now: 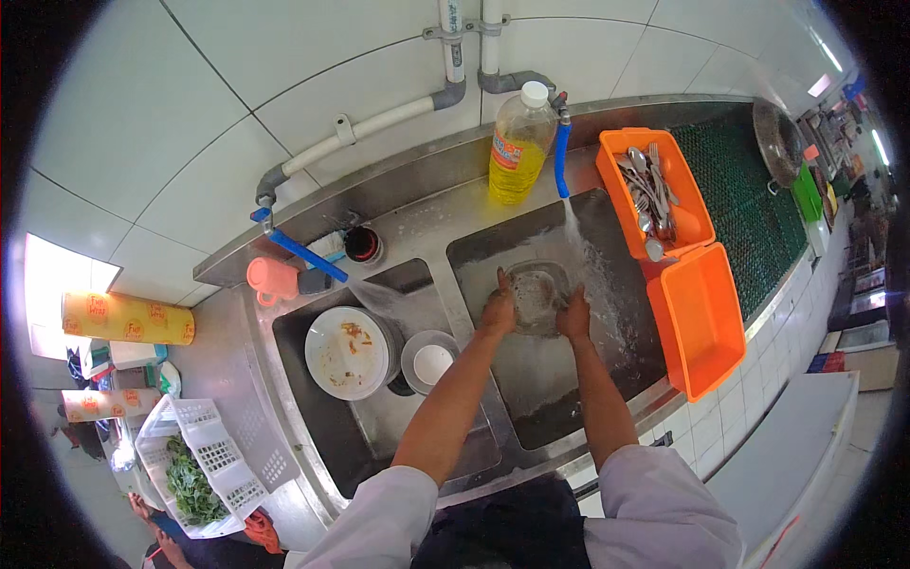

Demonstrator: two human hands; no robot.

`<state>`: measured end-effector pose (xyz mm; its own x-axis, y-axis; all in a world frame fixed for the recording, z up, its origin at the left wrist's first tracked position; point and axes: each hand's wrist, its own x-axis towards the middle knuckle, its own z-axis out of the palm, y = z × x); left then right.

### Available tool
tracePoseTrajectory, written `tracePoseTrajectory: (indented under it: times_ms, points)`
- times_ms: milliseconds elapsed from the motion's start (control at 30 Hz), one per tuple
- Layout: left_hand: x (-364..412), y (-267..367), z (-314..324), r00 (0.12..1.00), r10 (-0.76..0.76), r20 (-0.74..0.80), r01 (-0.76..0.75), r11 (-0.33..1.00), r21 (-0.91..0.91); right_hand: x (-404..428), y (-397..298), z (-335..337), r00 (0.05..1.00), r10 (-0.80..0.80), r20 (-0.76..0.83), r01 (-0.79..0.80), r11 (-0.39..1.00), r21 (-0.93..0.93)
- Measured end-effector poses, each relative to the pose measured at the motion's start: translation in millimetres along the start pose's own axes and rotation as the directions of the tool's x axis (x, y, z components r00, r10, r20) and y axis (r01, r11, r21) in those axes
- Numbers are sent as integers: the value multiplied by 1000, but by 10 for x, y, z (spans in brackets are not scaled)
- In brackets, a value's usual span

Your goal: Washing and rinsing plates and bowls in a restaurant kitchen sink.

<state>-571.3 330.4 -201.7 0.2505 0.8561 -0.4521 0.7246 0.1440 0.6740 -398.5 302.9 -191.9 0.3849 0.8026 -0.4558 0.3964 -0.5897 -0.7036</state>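
My left hand (pixel 500 307) grips the left rim of a clear, square-looking container (pixel 534 297) over the right sink basin (pixel 522 398). On its opposite side my right hand (pixel 574 314) holds the rim. Water runs from the blue hose of the right tap (pixel 562 160) and falls just beyond the container, near my right hand. In the left basin stands a stack of white plates (pixel 348 353), the top one bearing food scraps. Beside it sits a translucent bowl (pixel 409 355) with a small white bowl (pixel 432 365) in it. The left tap's blue hose (pixel 309 254) also runs.
Behind the basins stands a bottle of yellow liquid (pixel 517 149). An orange tray with cutlery (pixel 700 213) and another orange tray (pixel 700 323) are at the right, by a green mat (pixel 739 206). A pink mug (pixel 273 279) and white basket of greens (pixel 153 434) lie left; another person's hands (pixel 167 548) show lower left.
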Motion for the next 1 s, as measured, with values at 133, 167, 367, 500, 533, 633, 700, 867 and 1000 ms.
tracePoseTrajectory:
  times_ms: [133,167,367,500,533,633,700,867,1000]
  points:
    - [-20,120,110,997,79,-2,-79,997,-21,276,554,-17,978,-191,-85,155,936,-317]
    - [-30,42,78,998,65,-13,-65,998,-15,258,507,71,978,-197,-70,167,936,-310]
    - [-66,-46,41,999,11,-38,-9,999,35,10,173,72,972,-233,45,237,940,-245]
    - [-18,-68,31,998,24,-64,-26,999,-27,57,175,100,992,-126,-14,119,960,-252]
    - [-2,-54,37,1000,-20,-6,19,997,-76,116,272,99,989,-149,15,144,925,-353]
    - [45,-1,81,995,-74,-65,77,996,51,271,414,87,980,-191,-53,173,956,-237]
    - [79,21,70,991,-102,-82,104,995,12,244,399,30,972,-217,-93,196,962,-192]
    - [90,-276,-242,971,-1,-240,-15,998,-66,-267,-522,-184,984,-168,50,167,985,32]
    - [-113,206,-559,935,180,-305,-235,959,-157,-173,-443,-540,964,-258,-60,265,932,246]
